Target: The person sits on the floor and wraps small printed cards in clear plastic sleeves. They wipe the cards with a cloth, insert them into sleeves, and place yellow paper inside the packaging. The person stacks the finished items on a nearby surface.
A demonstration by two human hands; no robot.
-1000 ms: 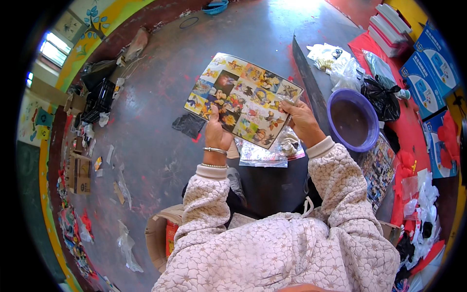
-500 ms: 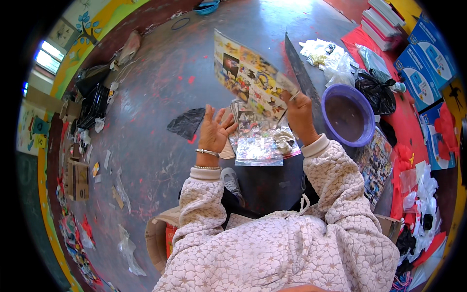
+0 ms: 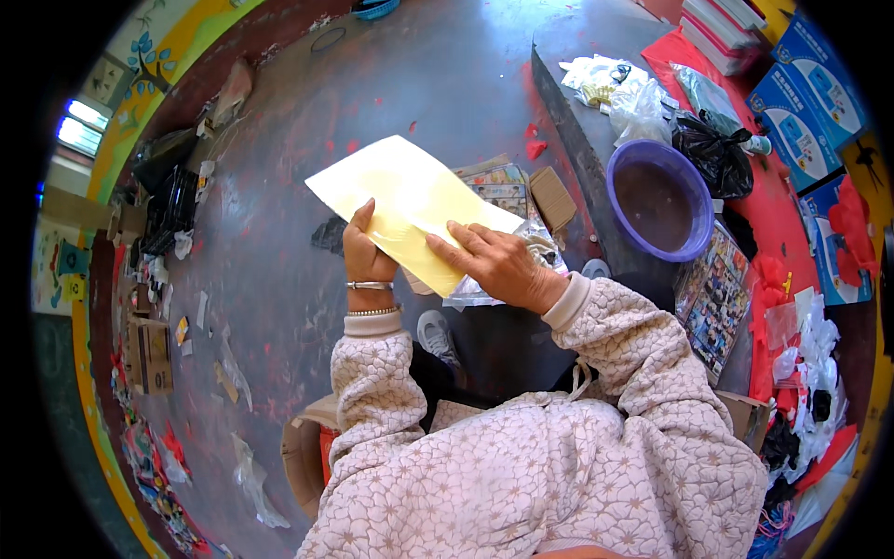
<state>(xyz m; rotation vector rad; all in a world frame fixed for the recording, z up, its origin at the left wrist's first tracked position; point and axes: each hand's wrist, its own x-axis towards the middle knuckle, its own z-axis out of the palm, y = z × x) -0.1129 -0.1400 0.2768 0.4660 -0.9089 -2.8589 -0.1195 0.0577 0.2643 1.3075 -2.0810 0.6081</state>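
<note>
A pale yellow sheet (image 3: 405, 191), plain and glossy on the side now up, is held tilted above the floor in front of me. My left hand (image 3: 364, 250) grips its near left edge, thumb on top and the other fingers hidden beneath. Across the sheet's right part lies my right hand (image 3: 503, 265), palm down with fingers extended; its thumb is hidden. Partly covered behind the sheet are a stack of printed picture sheets (image 3: 503, 186) and a clear plastic sleeve (image 3: 470, 296). A piece of brown cardboard (image 3: 553, 197) sits right of the stack.
A purple basin (image 3: 705, 210) of murky water stands to the right, beside a black plastic bag (image 3: 715, 163). Another picture sheet (image 3: 717, 303) lies nearer me. A dark raised edge (image 3: 568, 121) crosses the floor. Cardboard boxes (image 3: 149, 354) and scraps line the left wall.
The sheet has turned over from its printed side to its yellow side and come lower and nearer. My left hand has taken its edge; my right hand has moved down and left onto it.
</note>
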